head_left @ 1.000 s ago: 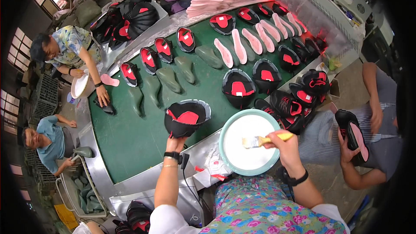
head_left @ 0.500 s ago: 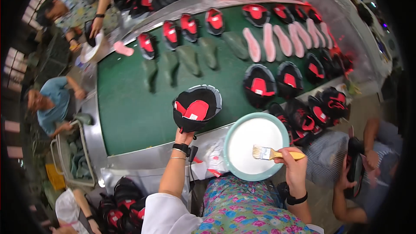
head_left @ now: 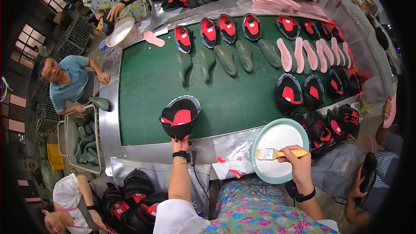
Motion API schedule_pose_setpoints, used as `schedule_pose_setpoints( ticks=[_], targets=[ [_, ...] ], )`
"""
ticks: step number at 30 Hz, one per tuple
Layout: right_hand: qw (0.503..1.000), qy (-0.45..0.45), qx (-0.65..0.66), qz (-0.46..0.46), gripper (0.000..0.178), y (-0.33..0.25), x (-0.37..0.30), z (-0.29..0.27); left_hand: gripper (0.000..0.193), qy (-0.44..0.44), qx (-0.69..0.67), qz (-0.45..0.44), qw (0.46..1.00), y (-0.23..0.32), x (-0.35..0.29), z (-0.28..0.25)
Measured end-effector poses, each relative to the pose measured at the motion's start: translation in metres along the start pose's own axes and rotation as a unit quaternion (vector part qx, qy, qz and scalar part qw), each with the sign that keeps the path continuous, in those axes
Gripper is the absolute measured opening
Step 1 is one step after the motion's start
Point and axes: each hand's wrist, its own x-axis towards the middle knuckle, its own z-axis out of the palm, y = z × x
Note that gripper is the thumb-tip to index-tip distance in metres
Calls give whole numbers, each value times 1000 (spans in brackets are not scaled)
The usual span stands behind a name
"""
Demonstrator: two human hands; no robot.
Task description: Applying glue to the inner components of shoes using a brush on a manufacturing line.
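Observation:
My left hand (head_left: 181,143) is closed on a black shoe upper (head_left: 170,128) with a red lining and grey edge, holding it from below with its opening up. It is over the near left part of the green work surface (head_left: 143,99). In my right hand (head_left: 297,169) is a paintbrush (head_left: 298,152) with a yellow handle, gripped between thumb and fingers. Its pale bristles are over the left side of a pale green basin (head_left: 255,164) of white liquid. Whether the bristles touch the liquid, I cannot tell.
Beyond are a row of shoe uppers (head_left: 183,45), green foot-shaped lasts (head_left: 225,60) and pink insoles (head_left: 284,56). More black-and-red shoes (head_left: 321,125) crowd the basin's right. A crumpled white cloth (head_left: 240,160) lies beside it. Co-workers sit around; a wire cart (head_left: 102,147) holds lasts.
The view has shifted, so the table appears farther right. My left hand has moved the shoe upper leftward over the table. The paintbrush has moved toward the basin's left side.

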Motion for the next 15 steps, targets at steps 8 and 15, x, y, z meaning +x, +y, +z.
schedule_pose_setpoints(
  ticks=[8,15],
  targets=[
    [995,-71,-67,36,17,8,7,50,43,18,-1,42,999,33,-21,-40],
    [990,-89,-102,-25,20,16,-5,77,36,96,-86,100,987,86,-99,-93]
  ],
)
